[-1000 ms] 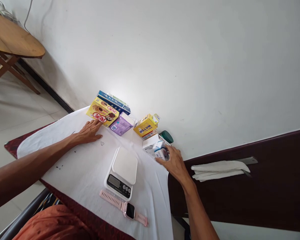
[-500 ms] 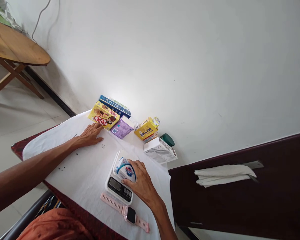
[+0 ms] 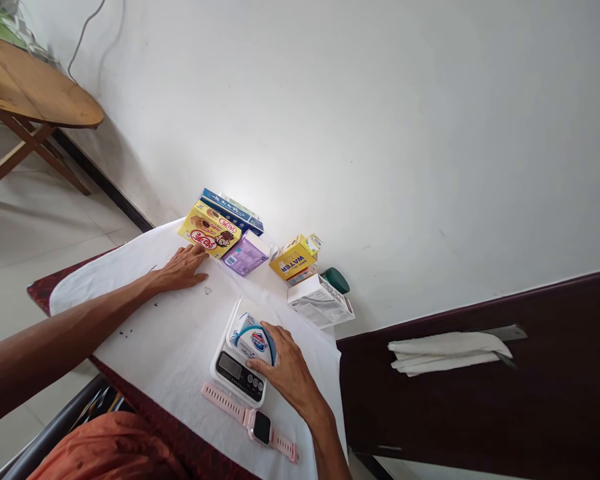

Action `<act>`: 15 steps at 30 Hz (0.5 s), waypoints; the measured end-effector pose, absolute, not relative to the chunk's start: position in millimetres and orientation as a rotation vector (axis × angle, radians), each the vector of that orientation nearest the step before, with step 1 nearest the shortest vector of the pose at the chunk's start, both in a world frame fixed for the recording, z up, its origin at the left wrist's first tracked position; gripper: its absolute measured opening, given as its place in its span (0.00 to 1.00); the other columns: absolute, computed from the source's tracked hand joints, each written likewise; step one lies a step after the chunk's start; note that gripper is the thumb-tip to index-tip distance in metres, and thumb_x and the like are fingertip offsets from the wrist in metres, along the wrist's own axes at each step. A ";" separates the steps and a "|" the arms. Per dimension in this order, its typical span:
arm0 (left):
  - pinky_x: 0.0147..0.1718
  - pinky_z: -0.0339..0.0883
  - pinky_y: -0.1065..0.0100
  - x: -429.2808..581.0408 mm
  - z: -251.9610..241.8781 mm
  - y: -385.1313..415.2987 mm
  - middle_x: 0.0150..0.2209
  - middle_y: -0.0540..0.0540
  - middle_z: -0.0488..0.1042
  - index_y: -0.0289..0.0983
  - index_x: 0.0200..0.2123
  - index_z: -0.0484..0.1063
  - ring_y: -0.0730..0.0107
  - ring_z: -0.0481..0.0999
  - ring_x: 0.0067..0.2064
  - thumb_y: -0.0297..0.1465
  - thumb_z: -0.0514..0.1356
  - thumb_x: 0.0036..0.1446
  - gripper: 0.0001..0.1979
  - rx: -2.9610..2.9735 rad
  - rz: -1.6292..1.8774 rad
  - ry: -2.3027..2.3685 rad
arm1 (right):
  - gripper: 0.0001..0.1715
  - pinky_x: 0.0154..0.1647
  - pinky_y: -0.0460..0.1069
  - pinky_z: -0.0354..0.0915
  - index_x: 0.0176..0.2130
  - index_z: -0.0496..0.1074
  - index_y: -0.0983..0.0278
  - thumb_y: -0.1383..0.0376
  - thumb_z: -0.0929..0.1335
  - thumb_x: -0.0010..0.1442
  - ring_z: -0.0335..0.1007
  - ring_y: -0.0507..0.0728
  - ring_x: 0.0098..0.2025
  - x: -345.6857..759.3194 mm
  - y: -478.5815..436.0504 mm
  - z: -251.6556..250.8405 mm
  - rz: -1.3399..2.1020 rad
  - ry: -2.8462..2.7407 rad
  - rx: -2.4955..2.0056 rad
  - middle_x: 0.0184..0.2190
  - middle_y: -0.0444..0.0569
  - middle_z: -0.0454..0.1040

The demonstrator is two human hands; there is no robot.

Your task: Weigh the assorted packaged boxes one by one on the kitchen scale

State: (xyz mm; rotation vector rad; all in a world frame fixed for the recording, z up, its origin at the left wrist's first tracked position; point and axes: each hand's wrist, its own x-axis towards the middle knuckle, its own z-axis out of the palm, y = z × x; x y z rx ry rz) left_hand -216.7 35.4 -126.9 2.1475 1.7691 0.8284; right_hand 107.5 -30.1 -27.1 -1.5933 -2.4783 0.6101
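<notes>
My right hand (image 3: 285, 370) is wrapped round a white and blue soap pack (image 3: 251, 338) that rests on the platform of a white kitchen scale (image 3: 236, 368). My left hand (image 3: 181, 269) lies flat and open on the white cloth (image 3: 155, 340), its fingertips touching a yellow snack box (image 3: 209, 230). A pink smartwatch (image 3: 253, 416) lies just in front of the scale.
Along the wall stand a blue box (image 3: 233, 208), a purple pack (image 3: 246, 254), a yellow carton (image 3: 293, 257), a white box (image 3: 321, 301) and a green object (image 3: 336, 280). A folded white cloth (image 3: 447, 351) lies on dark furniture at right. A wooden table (image 3: 25, 93) stands far left.
My right hand carried the soap pack from beside the white box leftward onto the scale platform and still grips it there. My left hand has stayed put.
</notes>
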 end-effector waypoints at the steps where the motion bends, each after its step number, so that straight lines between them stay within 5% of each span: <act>1: 0.56 0.62 0.48 -216.6 -126.2 35.0 0.61 0.35 0.66 0.37 0.59 0.67 0.45 0.67 0.59 0.36 0.59 0.59 0.25 2.148 0.826 1.769 | 0.38 0.63 0.59 0.65 0.62 0.69 0.58 0.64 0.75 0.52 0.69 0.63 0.59 106.7 -30.7 -29.6 0.621 -2.473 -1.594 0.57 0.52 0.73; 15: 0.54 0.63 0.51 -214.6 -124.4 33.6 0.58 0.36 0.68 0.39 0.51 0.71 0.49 0.69 0.56 0.36 0.60 0.59 0.18 2.141 0.814 1.810 | 0.34 0.50 0.56 0.67 0.49 0.75 0.64 0.44 0.72 0.52 0.74 0.64 0.47 20.2 99.0 29.4 0.223 -2.164 -1.550 0.45 0.54 0.80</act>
